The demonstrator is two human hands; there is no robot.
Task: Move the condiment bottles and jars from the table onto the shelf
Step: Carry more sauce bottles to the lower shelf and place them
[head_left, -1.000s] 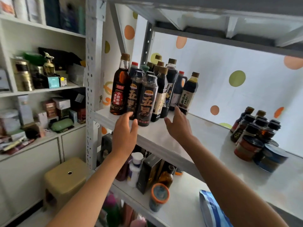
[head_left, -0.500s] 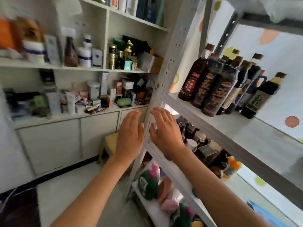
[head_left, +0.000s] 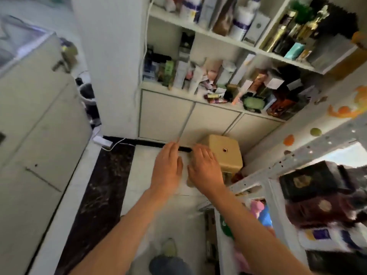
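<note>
My left hand point(head_left: 167, 167) and my right hand point(head_left: 204, 168) hover side by side in mid-air over the floor, palms down, fingers loosely extended, holding nothing. The white metal shelf point(head_left: 264, 171) shows only as a perforated post and lower tiers at the right edge, with dark boxes point(head_left: 309, 179) and blurred soft items on them. The condiment bottles and the table are out of view.
A tan plastic stool point(head_left: 224, 153) stands on the floor just beyond my right hand. White wall cabinets point(head_left: 188, 118) with cluttered open shelves fill the back. A white cabinet point(head_left: 35, 116) is at left. My foot point(head_left: 168, 249) shows below on the pale tiled floor.
My view has swung left and down, away from the bottle shelf toward the floor. Both hands have drawn back from the shelf and stay empty, close together.
</note>
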